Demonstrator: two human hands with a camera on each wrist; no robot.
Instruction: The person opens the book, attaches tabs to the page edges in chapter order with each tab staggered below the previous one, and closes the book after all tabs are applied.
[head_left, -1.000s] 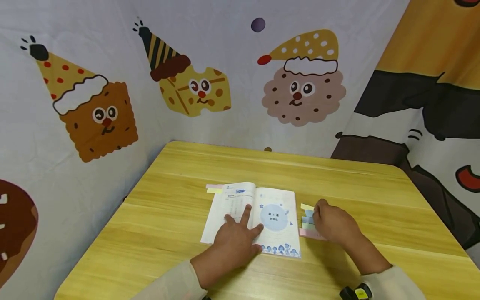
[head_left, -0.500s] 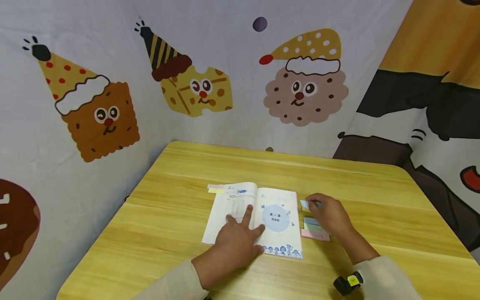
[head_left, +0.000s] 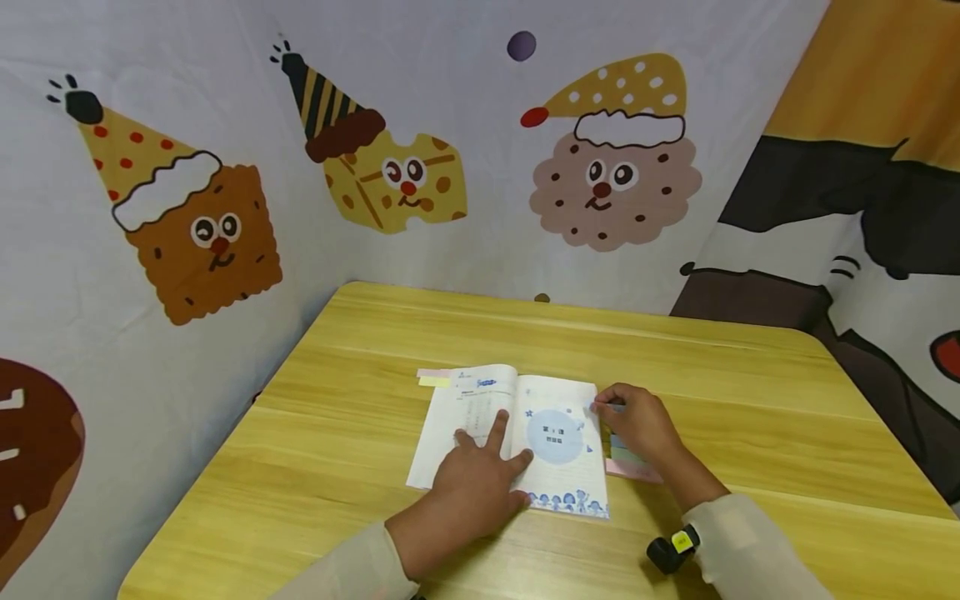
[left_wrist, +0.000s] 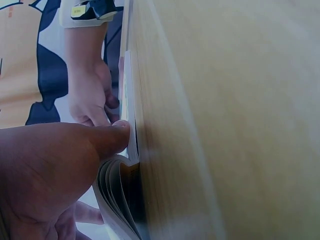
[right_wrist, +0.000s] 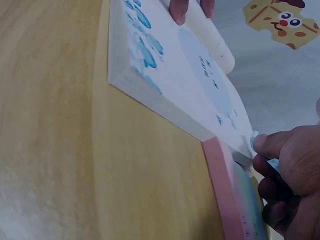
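An open book (head_left: 558, 479) lies on the table, its right page showing a pale blue circle. My left hand (head_left: 474, 477) rests on it with spread fingers, across the left page and the fold. At the upper right edge of the right page, my right hand (head_left: 643, 427) pinches a light blue sticky tab (right_wrist: 254, 139) between thumb and fingers. The tab's end meets the page edge; whether it sticks there, I cannot tell. Beneath that hand is a stack of coloured sticky-note pads, with a pink pad (head_left: 632, 472) nearest me, partly covered by the hand.
Pink and yellow tabs (head_left: 433, 381) stick out from the book's upper left edge. The wooden table (head_left: 315, 433) extends on all sides of the book. Behind it hangs a white cloth (head_left: 487, 258) printed with cartoon biscuits and cheese. A dark wrist device (head_left: 672, 550) sits at my right cuff.
My right hand has taken a light blue tab from the sticky-note pads and moved left with it to the right page's edge. The left hand has stayed on the book.
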